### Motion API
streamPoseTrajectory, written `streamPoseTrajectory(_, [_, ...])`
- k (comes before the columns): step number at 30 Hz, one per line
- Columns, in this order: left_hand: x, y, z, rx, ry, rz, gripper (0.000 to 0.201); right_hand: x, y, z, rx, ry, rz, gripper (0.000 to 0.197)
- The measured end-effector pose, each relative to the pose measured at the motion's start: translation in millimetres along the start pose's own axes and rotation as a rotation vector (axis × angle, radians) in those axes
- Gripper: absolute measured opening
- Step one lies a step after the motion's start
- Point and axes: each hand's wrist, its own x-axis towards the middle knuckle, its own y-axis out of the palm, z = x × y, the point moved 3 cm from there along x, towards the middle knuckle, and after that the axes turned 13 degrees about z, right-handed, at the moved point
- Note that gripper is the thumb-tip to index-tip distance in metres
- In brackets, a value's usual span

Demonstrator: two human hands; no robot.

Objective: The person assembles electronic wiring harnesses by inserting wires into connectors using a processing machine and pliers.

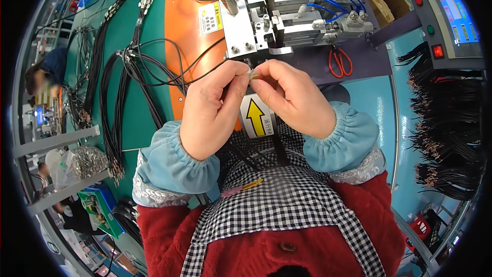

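My left hand [207, 107] and my right hand [300, 97] meet in front of the machine, fingertips pinched together. Between them is a small pale piece [252, 75], whitish with a yellowish-green part, mostly covered by the fingers and too small to name. A thin black cable [207, 51] loops in from the left and disappears by my left fingertips; whether it joins the pale piece is hidden. Just beyond my fingers stands a metal fixture [241, 36] with pneumatic cylinders [302, 36]. Below my hands is a white label [258, 116] with a yellow arrow.
Black cable bundles [110, 87] lie across the green table [159, 25] and orange plate [182, 7] at left. Red-handled scissors [340, 62] lie right of the fixture. Farther right are a control panel [439, 31] with a screen and hanging black wires [446, 118]. A cardboard box [387, 2] stands behind.
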Motion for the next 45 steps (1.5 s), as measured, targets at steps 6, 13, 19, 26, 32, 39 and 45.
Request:
streamPoseTrajectory(6, [-3.6,3.2,3.0,0.178,0.023,0.026,0.011,0.8,-5.9,-4.7,-0.011,0.045,0.143,0.004])
streamPoseTrajectory(13, [2.2,0.3,2.2,0.093,-0.079,0.193,0.010,3.3,-14.2,-13.6,-0.084,-0.075,0.268,0.006])
streamPoseTrajectory(19, [4.4,3.8,9.8,0.174,-0.130,0.186,0.008,4.4,-13.6,-20.1,-0.010,0.026,0.214,0.007])
streamPoseTrajectory(26, [-7.5,5.7,19.5,0.985,0.292,-0.130,0.018,3.2,-16.6,-42.5,0.026,0.158,0.152,0.007])
streamPoseTrajectory(32, [1.6,-4.0,73.3,0.937,0.352,0.147,0.027,5.7,-11.2,-68.3,-0.211,0.009,0.103,0.006])
streamPoseTrajectory(39, [4.4,-0.5,73.2,0.933,0.324,0.246,0.035,4.0,-12.7,-75.6,-0.291,-0.004,0.100,0.006])
streamPoseTrajectory(45, [4.6,-1.8,73.8,0.917,0.304,0.308,0.040,2.9,-11.7,-75.8,-0.295,-0.002,0.103,0.007])
